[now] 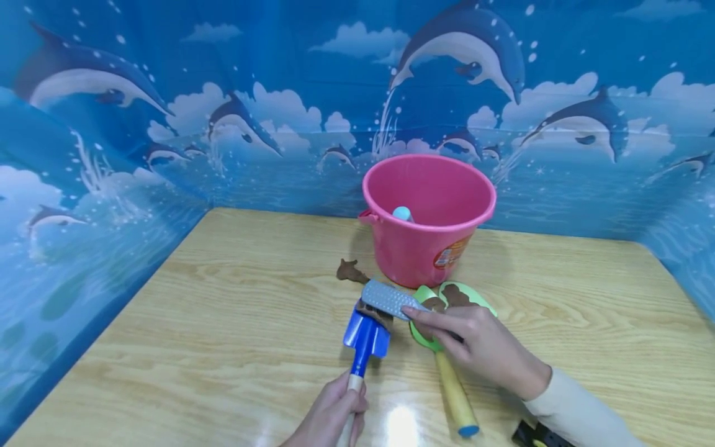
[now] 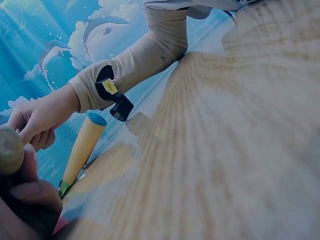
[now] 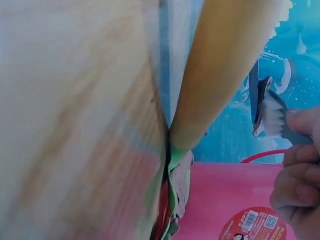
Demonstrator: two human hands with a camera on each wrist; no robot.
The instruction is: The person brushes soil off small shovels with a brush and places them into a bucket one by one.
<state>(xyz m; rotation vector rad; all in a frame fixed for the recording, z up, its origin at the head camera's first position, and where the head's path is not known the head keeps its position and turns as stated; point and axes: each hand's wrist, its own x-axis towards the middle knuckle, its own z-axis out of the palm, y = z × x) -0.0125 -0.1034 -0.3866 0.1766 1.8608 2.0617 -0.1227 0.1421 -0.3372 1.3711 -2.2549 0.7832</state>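
Observation:
My left hand (image 1: 335, 406) grips the pale handle of a small blue shovel (image 1: 363, 357), blade pointing away from me. Brown mud (image 1: 380, 316) lies on that blade. A grey-blue brush (image 1: 385, 298) is held in my right hand (image 1: 483, 344), index finger stretched along its back. In the right wrist view its white bristles (image 3: 272, 117) face the muddy blade. Beneath the right hand, on the table, lies a green shovel (image 1: 429, 344) with a yellow wooden handle (image 1: 455, 391); brown mud covers part of its head. The left wrist view shows the rounded handle end (image 2: 10, 150) in the left hand's fingers.
A pink bucket (image 1: 396, 254) stands behind the shovels, a light blue rounded thing (image 1: 402, 213) inside it. Another green piece (image 1: 483, 299) with mud lies at its foot. A brown clump (image 1: 350, 271) sits on the wooden table (image 1: 223, 323). Dolphin-print sheeting (image 1: 279, 180) walls the back and sides.

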